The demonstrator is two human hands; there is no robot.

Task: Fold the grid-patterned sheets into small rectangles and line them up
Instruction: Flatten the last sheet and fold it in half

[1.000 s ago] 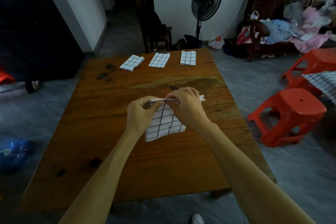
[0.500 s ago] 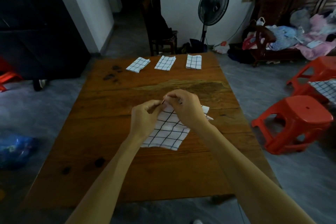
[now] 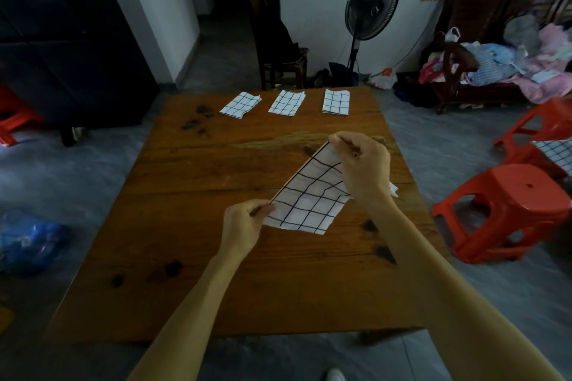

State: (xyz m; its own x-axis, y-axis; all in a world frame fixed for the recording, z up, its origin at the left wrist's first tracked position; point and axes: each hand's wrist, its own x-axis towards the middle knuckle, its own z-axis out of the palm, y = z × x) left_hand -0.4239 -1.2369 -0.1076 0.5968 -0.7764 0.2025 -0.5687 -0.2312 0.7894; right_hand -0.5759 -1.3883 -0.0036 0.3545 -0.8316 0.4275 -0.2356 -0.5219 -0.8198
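Home living room — sofa, fan

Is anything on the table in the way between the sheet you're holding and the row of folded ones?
Nothing visible. Only bare brown wooden table lies between the held grid-patterned sheet and the three folded grid-patterned rectangles along the far edge.

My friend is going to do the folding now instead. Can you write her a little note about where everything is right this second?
Left hand: pinches the near corner of the grid sheet.
Right hand: pinches its far corner; the sheet is held up over the table, partly folded.
Done: three folded rectangles lined up along the far edge.
Left: finish this fold, set it in the row to the right. Another grid sheet waits on a red stool at right.
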